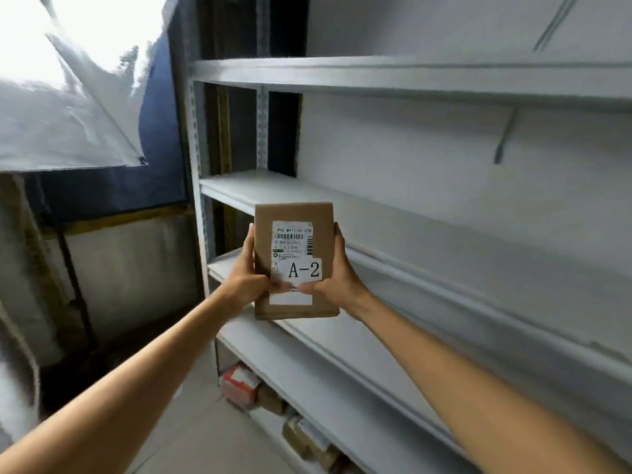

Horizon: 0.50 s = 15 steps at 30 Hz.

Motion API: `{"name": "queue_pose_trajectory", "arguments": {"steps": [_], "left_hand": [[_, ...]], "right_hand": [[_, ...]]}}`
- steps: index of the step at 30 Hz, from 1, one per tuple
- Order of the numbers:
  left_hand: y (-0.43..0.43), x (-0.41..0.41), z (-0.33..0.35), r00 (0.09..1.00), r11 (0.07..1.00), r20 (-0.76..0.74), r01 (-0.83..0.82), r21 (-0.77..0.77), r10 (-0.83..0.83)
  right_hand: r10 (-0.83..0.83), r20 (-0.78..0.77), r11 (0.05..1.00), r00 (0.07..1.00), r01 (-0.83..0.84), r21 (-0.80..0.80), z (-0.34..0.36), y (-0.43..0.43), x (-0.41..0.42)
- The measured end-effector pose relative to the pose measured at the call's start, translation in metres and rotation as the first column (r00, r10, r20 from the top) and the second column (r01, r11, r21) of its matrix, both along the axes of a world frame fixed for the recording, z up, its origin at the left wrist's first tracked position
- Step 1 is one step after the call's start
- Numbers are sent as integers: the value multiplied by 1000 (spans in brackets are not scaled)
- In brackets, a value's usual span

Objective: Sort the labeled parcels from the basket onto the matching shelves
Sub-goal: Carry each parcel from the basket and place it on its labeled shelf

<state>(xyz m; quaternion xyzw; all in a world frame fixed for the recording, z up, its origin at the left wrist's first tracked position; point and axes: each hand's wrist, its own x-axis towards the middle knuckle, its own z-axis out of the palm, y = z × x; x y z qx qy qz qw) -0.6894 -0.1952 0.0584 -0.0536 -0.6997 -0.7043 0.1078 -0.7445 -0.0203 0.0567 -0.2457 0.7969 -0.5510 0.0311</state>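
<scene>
A brown cardboard parcel [294,213] with a shipping label and a white sticker reading "A-2" is held up in front of the grey metal shelving unit [410,234]. My left hand [248,275] grips its left edge, with the thumb on the front. On the other edge my right hand [333,273] grips the parcel, its thumb pressing on the label. The parcel hovers at the level of the middle shelves, near the unit's left end. No basket is in view.
The shelving has several white boards running away to the right; the upper ones [376,73] show nothing on them. Several parcels [307,436], one red and white [241,381], lie on the bottom level. A blue and white tarp [85,107] hangs on the left.
</scene>
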Motion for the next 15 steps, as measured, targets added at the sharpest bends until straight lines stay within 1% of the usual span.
{"name": "queue_pose_trajectory", "arguments": {"steps": [4,7,12,15], "left_hand": [[51,9,4,988,988,-22,155,9,-155],[94,24,5,961,962,-45,274,-4,-274],[165,39,-7,907,907,-38,421,16,-420],[210,43,-8,875,875,-37,484,21,-483]], "right_hand": [[-164,-24,986,986,164,18,7,54,31],[-287,-32,958,957,288,18,6,98,61],[-458,-19,887,889,458,56,3,170,112],[-557,-48,827,829,559,51,4,213,135]]}}
